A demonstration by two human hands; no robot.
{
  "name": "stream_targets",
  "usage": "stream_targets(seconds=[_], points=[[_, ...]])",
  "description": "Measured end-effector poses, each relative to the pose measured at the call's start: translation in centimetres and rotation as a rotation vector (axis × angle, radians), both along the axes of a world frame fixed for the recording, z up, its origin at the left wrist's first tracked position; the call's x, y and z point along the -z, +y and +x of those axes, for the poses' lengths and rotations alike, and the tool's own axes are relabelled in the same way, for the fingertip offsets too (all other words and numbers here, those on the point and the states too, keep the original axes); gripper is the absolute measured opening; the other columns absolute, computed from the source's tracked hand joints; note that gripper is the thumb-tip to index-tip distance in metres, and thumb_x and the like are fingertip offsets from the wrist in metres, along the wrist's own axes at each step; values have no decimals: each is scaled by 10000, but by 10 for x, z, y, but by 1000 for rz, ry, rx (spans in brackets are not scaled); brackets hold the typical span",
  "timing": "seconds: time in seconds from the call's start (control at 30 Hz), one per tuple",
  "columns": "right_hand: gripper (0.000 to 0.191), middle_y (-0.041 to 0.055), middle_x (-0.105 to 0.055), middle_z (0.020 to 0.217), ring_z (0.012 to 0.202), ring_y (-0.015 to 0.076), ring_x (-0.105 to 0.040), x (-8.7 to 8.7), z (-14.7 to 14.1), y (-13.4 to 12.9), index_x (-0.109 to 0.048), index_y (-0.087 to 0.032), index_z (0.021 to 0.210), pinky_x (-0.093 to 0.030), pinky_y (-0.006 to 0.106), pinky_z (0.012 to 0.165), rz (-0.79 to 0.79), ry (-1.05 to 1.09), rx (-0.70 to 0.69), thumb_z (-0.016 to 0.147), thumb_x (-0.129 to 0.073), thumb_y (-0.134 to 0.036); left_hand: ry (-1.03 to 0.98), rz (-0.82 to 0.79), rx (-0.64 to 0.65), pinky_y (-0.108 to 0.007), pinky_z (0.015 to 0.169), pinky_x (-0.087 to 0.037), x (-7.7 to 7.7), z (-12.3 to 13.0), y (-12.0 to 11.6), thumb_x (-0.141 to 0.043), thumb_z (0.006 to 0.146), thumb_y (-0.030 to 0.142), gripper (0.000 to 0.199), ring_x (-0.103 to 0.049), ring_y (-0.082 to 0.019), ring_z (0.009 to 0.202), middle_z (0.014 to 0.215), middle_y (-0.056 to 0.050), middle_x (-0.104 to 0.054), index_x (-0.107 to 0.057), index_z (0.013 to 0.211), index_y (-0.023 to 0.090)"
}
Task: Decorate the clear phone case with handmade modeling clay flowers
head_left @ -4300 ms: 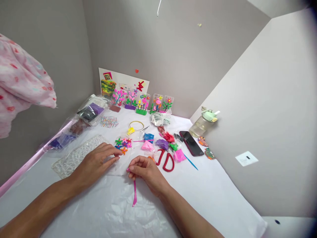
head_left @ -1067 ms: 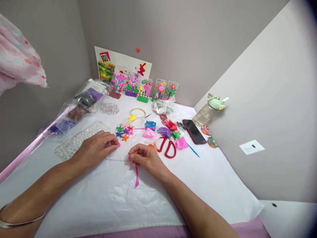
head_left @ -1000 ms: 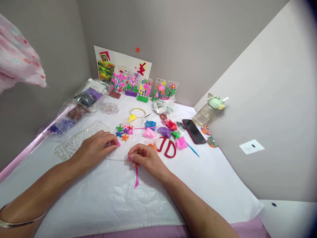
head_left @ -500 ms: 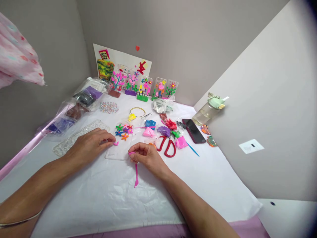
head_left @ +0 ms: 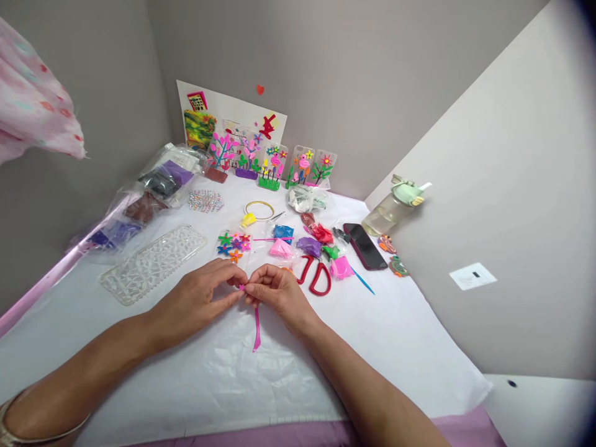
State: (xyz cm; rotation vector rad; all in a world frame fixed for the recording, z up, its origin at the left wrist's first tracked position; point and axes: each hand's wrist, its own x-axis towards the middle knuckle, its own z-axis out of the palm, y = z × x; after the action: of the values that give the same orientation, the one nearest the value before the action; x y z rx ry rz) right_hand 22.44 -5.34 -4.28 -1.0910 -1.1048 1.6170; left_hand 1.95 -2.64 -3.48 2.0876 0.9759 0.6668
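My left hand [head_left: 202,295] is closed, its thumb and fingertips meeting those of my right hand [head_left: 274,292]. A small piece of pink clay [head_left: 241,287] shows between the touching fingertips. From under my right fingers a pink modelling tool [head_left: 256,332] points down toward the front of the table. Behind both hands lies a clear phone case [head_left: 246,247], its lower part hidden by them. Several small clay flowers [head_left: 235,244] in green, blue, orange, red and pink sit on its far end.
Red-handled scissors [head_left: 320,279] and bagged clay [head_left: 310,247] lie beyond my right hand, near a phone [head_left: 365,246] and a bottle [head_left: 393,208]. A patterned clear case [head_left: 153,264] lies at left. Decorated cases [head_left: 270,166] lean against the wall.
My left hand has moved right, from over the clear case to my right fingertips. The patterned case at left is now uncovered. My right hand has barely moved.
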Motion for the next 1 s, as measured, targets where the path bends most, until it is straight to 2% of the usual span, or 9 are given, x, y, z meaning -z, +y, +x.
stream_targets(seconds=[0.1, 0.2, 0.3, 0.43, 0.53, 0.7, 0.83, 1.0], points=[[419, 4, -724, 675, 610, 138, -646, 1, -2, 0, -684, -189, 776, -520, 273, 647, 16, -14, -2, 690, -941, -509, 3, 83, -16, -321, 784, -493, 1, 5, -3, -547, 945, 394, 209, -646, -226, 878, 899, -25, -720, -693, 873, 262], [369, -15, -695, 665, 607, 129, -620, -2, -5, -2, -670, -196, 764, -500, 261, 638, 36, -50, -4, 710, -935, -448, 7, 129, -47, -312, 725, -484, 2, 8, -4, -538, 872, 317, 135, -639, -211, 811, 832, -14, -691, -642, 812, 255], [333, -32, -660, 667, 599, 118, -588, -8, -7, -5, -659, -200, 762, -477, 251, 617, 62, -64, -37, 729, -923, -400, -18, 120, -143, -315, 724, -491, 0, 6, -1, -551, 821, 298, 91, -644, -206, 783, 801, -4, -675, -613, 774, 251], [312, -18, -696, 752, 624, 118, -614, -12, -8, -10, -672, -202, 850, -491, 252, 628, 60, -24, -124, 759, -896, -399, -123, -55, -261, -329, 833, -542, -2, -5, 9, -618, 880, 445, 216, -712, -230, 886, 925, -10, -769, -725, 911, 260], [332, -6, -721, 801, 643, 123, -629, -9, -6, -8, -685, -210, 930, -506, 261, 643, 58, -10, -124, 790, -864, -452, -176, -230, -245, -330, 834, -579, -1, -12, 15, -653, 878, 553, 337, -745, -251, 937, 1019, -21, -813, -798, 1018, 282], [344, 16, -738, 813, 642, 122, -630, -6, 0, -3, -705, -193, 906, -505, 265, 655, 48, -46, -50, 811, -843, -493, -223, -325, -187, -360, 928, -584, 2, -12, 17, -664, 889, 536, 358, -753, -258, 1015, 1043, -26, -822, -812, 1119, 306], [346, 19, -747, 805, 627, 114, -628, -7, 0, -3, -714, -184, 891, -496, 251, 633, 42, -32, -49, 794, -859, -482, -262, -331, -209, -329, 834, -574, -1, -12, 17, -739, 838, 567, 329, -741, -236, 915, 957, -17, -801, -787, 983, 275], [369, 27, -769, 800, 595, 105, -608, -4, -1, -2, -709, -183, 885, -477, 235, 596, 27, 29, -42, 795, -862, -506, -230, -255, -246, -262, 608, -469, -6, -14, 17, -645, 893, 651, 471, -580, -153, 591, 590, 38, -607, -606, 690, 228]])
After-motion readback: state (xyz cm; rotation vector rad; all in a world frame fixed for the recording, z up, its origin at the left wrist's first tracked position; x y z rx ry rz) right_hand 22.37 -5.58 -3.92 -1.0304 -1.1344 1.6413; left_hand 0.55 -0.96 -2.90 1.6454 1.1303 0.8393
